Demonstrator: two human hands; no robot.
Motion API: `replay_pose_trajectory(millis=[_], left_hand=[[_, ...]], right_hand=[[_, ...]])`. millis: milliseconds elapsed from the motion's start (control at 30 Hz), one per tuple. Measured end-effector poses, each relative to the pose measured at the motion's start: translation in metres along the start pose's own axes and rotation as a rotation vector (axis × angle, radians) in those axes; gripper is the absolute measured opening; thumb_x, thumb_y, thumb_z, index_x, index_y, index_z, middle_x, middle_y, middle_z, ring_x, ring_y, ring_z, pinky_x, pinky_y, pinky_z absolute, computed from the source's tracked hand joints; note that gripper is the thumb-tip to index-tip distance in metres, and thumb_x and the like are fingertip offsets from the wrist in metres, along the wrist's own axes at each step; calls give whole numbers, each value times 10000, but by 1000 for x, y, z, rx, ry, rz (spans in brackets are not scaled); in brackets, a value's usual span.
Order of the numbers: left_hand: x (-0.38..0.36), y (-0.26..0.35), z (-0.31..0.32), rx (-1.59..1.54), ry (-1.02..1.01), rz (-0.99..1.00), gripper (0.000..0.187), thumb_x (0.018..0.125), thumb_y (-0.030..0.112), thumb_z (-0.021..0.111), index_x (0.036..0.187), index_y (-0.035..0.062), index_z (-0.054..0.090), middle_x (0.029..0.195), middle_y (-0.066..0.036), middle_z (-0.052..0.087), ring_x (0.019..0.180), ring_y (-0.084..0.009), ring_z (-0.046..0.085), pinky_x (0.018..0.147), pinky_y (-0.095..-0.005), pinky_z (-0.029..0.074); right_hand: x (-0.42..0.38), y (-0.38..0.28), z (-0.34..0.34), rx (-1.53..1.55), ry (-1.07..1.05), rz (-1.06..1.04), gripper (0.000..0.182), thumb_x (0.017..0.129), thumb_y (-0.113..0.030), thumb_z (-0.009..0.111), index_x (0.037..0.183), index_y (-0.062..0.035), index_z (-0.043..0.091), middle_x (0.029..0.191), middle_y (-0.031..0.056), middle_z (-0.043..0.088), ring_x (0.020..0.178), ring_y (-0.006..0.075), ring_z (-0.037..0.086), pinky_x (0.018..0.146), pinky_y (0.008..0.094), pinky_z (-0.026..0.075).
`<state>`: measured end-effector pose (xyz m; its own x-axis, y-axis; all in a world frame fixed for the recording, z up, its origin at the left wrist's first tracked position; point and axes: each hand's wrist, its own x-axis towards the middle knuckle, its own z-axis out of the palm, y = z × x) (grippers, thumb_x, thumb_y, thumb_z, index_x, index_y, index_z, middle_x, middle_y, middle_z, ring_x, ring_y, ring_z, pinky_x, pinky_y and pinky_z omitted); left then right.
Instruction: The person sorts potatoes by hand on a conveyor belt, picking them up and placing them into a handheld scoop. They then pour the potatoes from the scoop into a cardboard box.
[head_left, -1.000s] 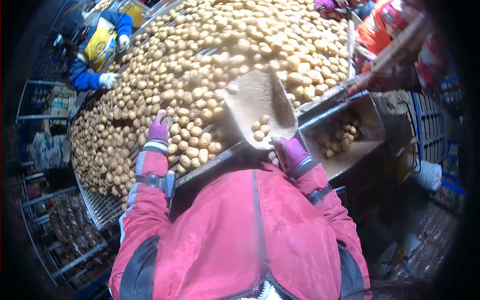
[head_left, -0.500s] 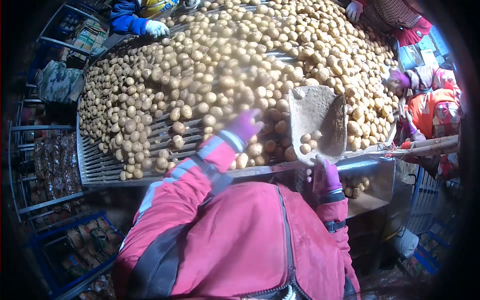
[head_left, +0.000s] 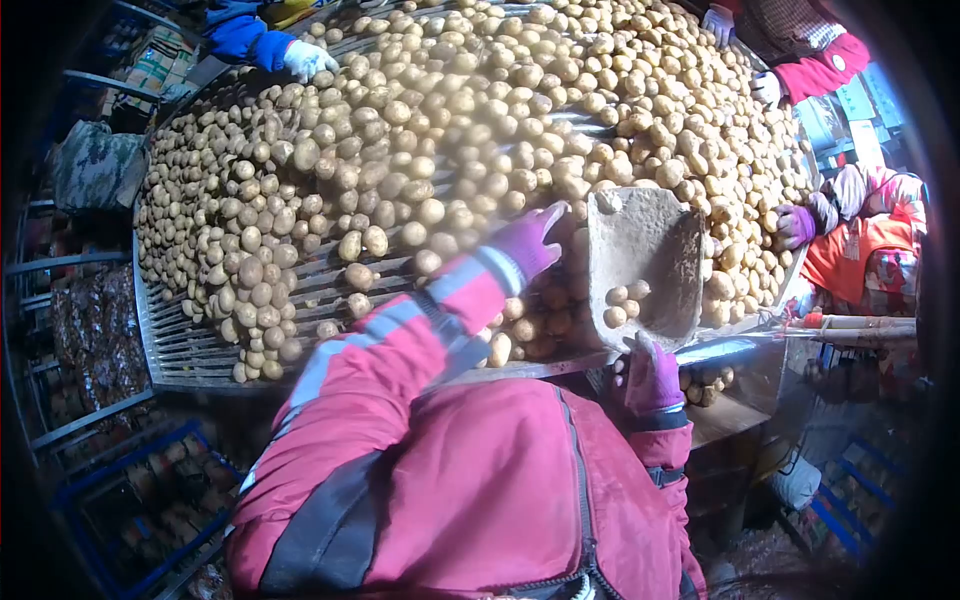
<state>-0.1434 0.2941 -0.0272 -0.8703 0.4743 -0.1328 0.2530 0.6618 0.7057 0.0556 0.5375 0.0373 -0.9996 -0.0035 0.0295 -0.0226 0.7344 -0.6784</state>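
A wide slatted sorting table (head_left: 190, 345) carries a mass of small potatoes (head_left: 440, 130). My right hand (head_left: 652, 375), in a purple glove, grips the near end of a dusty flat scoop (head_left: 645, 255) that holds three potatoes (head_left: 622, 304). My left hand (head_left: 530, 240), also in a purple glove, reaches out over the potatoes just left of the scoop, fingers spread, holding nothing that I can see. My red jacket sleeves fill the lower middle of the view.
Other people's gloved hands work the table's edges: a white glove (head_left: 305, 58) at far left, a white glove (head_left: 768, 88) and a purple glove (head_left: 795, 225) at right. A metal chute (head_left: 740, 375) with potatoes sits below the scoop. Blue racks (head_left: 110, 480) stand at left.
My left hand has swung from the table's near left edge across to the potatoes beside the scoop. The scoop has stayed in my right hand, still holding three potatoes.
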Motion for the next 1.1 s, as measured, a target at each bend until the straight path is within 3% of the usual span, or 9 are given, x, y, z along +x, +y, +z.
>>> replay_pose_trajectory(millis=[100, 200, 367, 467, 700, 767, 933, 967, 1100], left_hand=[[9, -56, -44, 212, 116, 142, 330, 849, 187, 593, 1158, 70, 587, 1028, -166, 629, 950, -314, 602, 848, -415, 485], [29, -129, -126, 325, 156, -28, 221, 856, 153, 595, 1064, 104, 650, 965, -130, 641, 900, -284, 616, 805, -400, 501], [59, -158, -137, 603, 208, -219, 292, 874, 270, 567, 1105, 102, 631, 1127, -181, 639, 1031, -350, 618, 873, -444, 494], [91, -182, -133, 668, 129, -379, 438, 779, 363, 685, 1151, 139, 630, 1041, -181, 674, 980, -351, 642, 862, -442, 507], [65, -55, -151, -421, -325, -393, 180, 863, 214, 620, 1016, 142, 681, 959, -76, 654, 757, -204, 638, 638, -350, 540], [43, -41, -136, -247, -291, 197, 192, 877, 211, 601, 1048, 156, 669, 981, -65, 648, 725, -169, 624, 600, -337, 534], [13, -115, -88, 823, -172, 513, 80, 873, 171, 562, 883, 111, 614, 892, -133, 639, 779, -327, 640, 659, -399, 516], [-9, -92, -82, 286, -127, -101, 159, 846, 274, 608, 876, 120, 629, 907, -154, 633, 807, -365, 630, 689, -445, 506], [-73, -69, -73, 484, -148, -94, 250, 828, 349, 608, 876, 106, 641, 886, -162, 638, 808, -365, 633, 692, -454, 511]], right_hand=[[3, -8, -1, 30, 20, 21, 218, 847, -119, 607, 1043, -27, 625, 719, 114, 624, 603, 252, 609, 564, 355, 494], [2, 0, 4, 1100, -141, 873, 235, 847, -147, 647, 1043, -20, 629, 703, 80, 604, 590, 200, 582, 550, 314, 481], [7, -36, 13, 348, 37, 230, 402, 944, -379, 502, 851, -31, 680, 655, 50, 592, 483, 148, 554, 442, 261, 428], [0, -28, 19, 419, -82, 378, 395, 952, -358, 498, 872, -22, 690, 659, 58, 595, 492, 139, 562, 449, 251, 451], [-22, -5, 27, 441, -168, 310, 407, 958, -354, 501, 1052, -3, 685, 696, 73, 624, 529, 139, 583, 465, 253, 474], [-24, -5, 27, 517, -194, 423, 456, 955, -399, 501, 1048, 9, 683, 700, 70, 625, 531, 142, 584, 465, 256, 474], [-27, -6, 29, 720, -175, 650, 469, 948, -410, 513, 1037, 19, 681, 694, 76, 628, 519, 155, 574, 461, 265, 461], [-29, -3, 29, 738, -172, 672, 472, 947, -413, 514, 1033, 20, 682, 691, 77, 629, 518, 157, 572, 459, 267, 458], [-33, 21, 31, 773, -172, 659, 459, 951, -406, 512, 1019, 16, 680, 680, 73, 631, 513, 160, 568, 449, 268, 439]])
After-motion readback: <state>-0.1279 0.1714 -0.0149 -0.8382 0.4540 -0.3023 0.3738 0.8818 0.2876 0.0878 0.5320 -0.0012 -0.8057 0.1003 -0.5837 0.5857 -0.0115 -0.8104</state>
